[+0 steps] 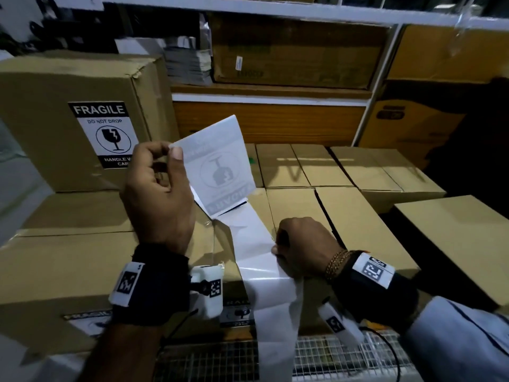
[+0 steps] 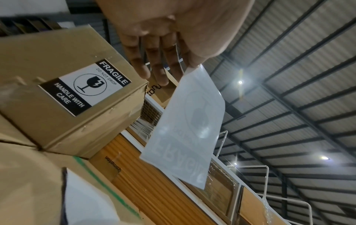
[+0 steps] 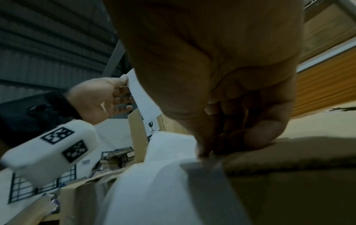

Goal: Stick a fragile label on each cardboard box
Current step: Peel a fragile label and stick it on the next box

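Observation:
My left hand (image 1: 165,164) pinches the corner of a fragile label (image 1: 217,166) between thumb and forefinger, lifted up with its print showing faintly in reverse through the back. The label (image 2: 185,129) still joins the white backing strip (image 1: 253,244) at its lower edge. My right hand (image 1: 300,249) grips that strip and holds it down on a cardboard box (image 1: 303,205). The strip (image 3: 154,182) hangs over the box's front edge. A tall box (image 1: 49,106) at the left carries a stuck fragile label (image 1: 103,133). Several plain boxes (image 1: 358,172) lie to the right.
Shelving (image 1: 275,95) with more cartons stands behind the boxes. The front faces of the near boxes carry stuck labels (image 1: 237,312). A wire mesh surface (image 1: 330,354) runs below the near boxes. A further box (image 1: 454,238) sits at the right.

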Demonstrator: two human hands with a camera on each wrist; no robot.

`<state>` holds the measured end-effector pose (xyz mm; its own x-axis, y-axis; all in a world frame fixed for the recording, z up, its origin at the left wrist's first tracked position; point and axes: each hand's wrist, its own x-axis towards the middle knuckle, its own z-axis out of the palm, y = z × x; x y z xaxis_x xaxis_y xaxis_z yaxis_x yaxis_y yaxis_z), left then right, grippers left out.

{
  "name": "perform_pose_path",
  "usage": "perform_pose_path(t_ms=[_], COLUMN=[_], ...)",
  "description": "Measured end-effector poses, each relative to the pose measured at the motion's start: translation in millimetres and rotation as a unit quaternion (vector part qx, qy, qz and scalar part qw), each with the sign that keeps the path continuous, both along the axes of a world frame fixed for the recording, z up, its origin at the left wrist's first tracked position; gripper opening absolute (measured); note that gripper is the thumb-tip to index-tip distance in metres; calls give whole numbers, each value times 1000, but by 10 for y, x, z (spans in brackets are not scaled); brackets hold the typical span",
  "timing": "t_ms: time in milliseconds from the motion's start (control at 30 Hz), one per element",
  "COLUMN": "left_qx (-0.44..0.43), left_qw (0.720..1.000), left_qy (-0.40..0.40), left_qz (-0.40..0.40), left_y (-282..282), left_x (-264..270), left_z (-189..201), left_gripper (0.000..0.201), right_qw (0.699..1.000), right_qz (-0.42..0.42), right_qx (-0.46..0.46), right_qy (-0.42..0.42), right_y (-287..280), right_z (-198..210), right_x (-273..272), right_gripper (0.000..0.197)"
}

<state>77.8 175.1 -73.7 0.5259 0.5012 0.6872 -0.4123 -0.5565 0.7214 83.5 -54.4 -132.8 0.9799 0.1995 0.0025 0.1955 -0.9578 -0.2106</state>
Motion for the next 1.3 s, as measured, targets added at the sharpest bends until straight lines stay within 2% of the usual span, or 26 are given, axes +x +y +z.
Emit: perform_pose_path(t_ms=[167, 267, 367, 467, 533, 600, 667, 733, 833, 933, 1033, 1167, 1233, 1300], left_qx=[0, -3, -17, -38, -43, -46, -54, -60, -63, -57, -49, -56, -60, -62], left_qw=[1000, 1000, 999, 996, 994, 992, 989, 988, 989, 990, 991, 992, 992, 992], left_qy=[-14, -15, -43, -81, -98, -114, -131, -133, -127, -117, -111, -94, -92, -89], left_qz=[0, -8, -4, 7, 25, 34, 37, 41, 49, 54, 63, 64, 63, 63], left_y=[55, 115, 222, 373, 469, 547, 635, 715, 805, 858, 909, 935, 936, 930], left_x=[14, 43, 102, 168, 211, 260, 314, 363, 384, 375, 395, 412, 416, 414], left_z=[24, 58, 136, 273, 379, 461, 525, 570, 584, 549, 507, 456, 429, 413], left_gripper=[33, 36, 34, 29, 20, 18, 20, 21, 22, 8, 10, 16, 20, 26], right_qw=[1000, 1000, 992, 966, 961, 953, 936, 922, 903, 877, 835, 789, 788, 824], right_qz=[11, -17, -61, -113, -135, -135, -110, -88, -32, 61, 137, 194, 197, 196], right_qx=[-12, 21, 112, 231, 236, 186, 167, 150, 184, 214, 186, 117, 84, 44], right_qy=[-22, -3, 19, 30, -56, -195, -290, -346, -386, -427, -500, -571, -577, -530], right_y=[94, 76, 28, 30, 22, 16, 57, 98, 209, 346, 483, 709, 785, 793], right_z=[103, 277, 630, 1145, 1499, 1821, 2100, 2304, 2468, 2560, 2694, 2847, 2803, 2597], right_x=[-108, -72, 63, 296, 551, 839, 1092, 1338, 1608, 1736, 1809, 1881, 1862, 1828], right_gripper=[14, 12, 15, 15, 18, 15, 14, 19, 21, 34, 47, 42, 40, 40])
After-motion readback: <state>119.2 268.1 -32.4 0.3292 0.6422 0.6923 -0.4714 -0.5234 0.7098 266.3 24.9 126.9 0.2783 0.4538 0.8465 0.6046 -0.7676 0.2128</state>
